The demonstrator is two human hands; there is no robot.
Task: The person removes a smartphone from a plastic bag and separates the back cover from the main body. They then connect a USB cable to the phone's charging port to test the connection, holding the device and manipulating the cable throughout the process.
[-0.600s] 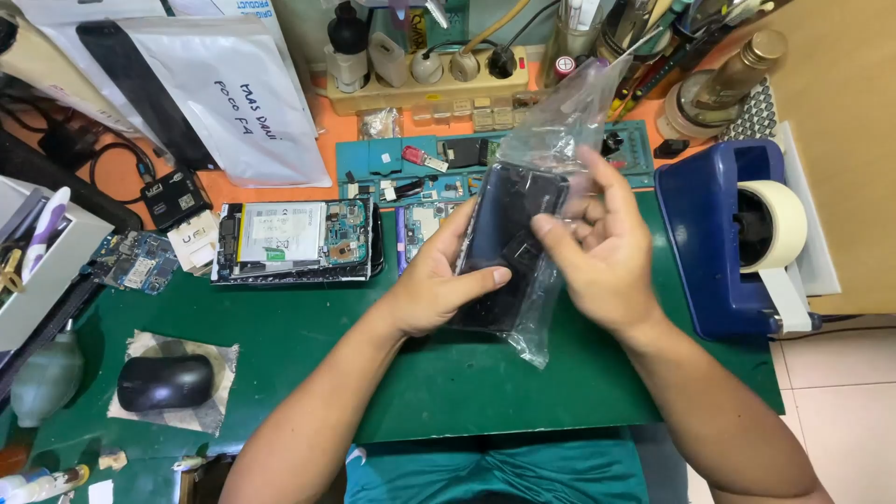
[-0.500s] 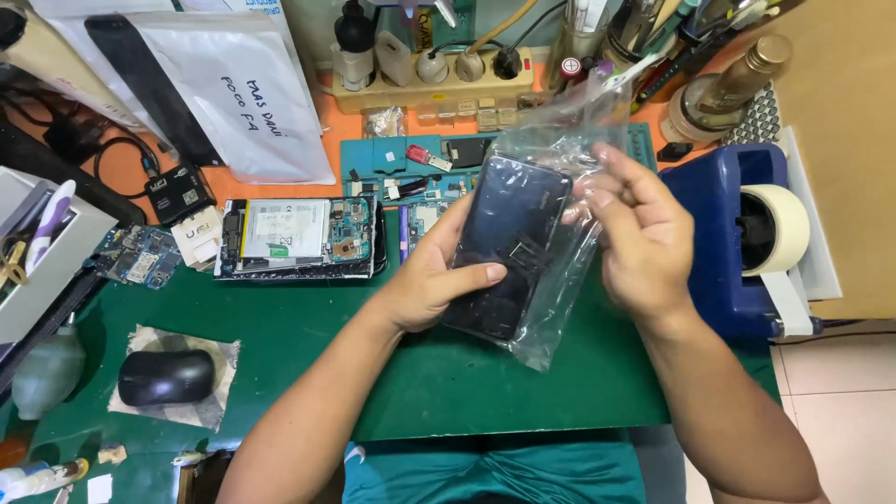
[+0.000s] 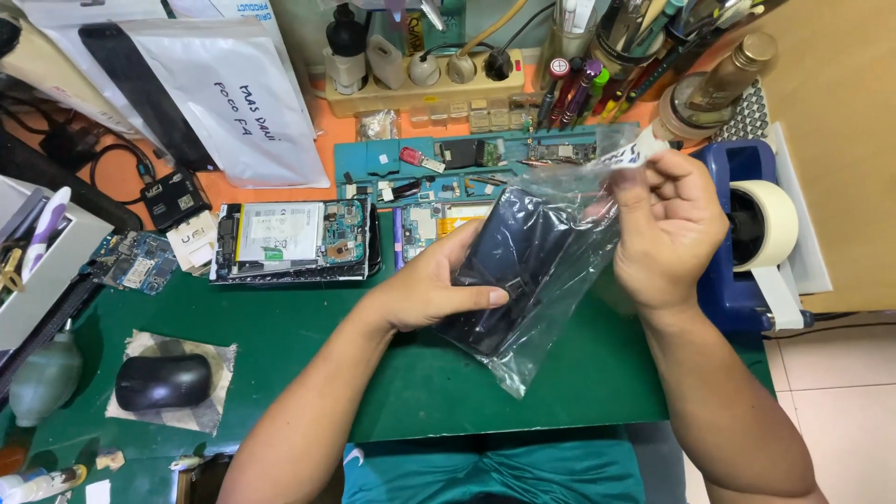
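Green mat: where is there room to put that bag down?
The green mat is bare between the mouse and the left hand, below the opened phone. Another bare strip lies under the bag, toward the tape dispenser. The back is crowded: parts tray, power strip, tools. The right hand holds the bag's top.

Both forearms are bare from the elbow to the wrist; no sleeve shows on them. The left hand [image 3: 425, 294] and the right hand [image 3: 667, 229] have no gloves, rings, watch or bracelet. The fingernails are short and without polish. At the bottom edge, teal-green clothing [image 3: 495, 471] with a seam covers the lap.
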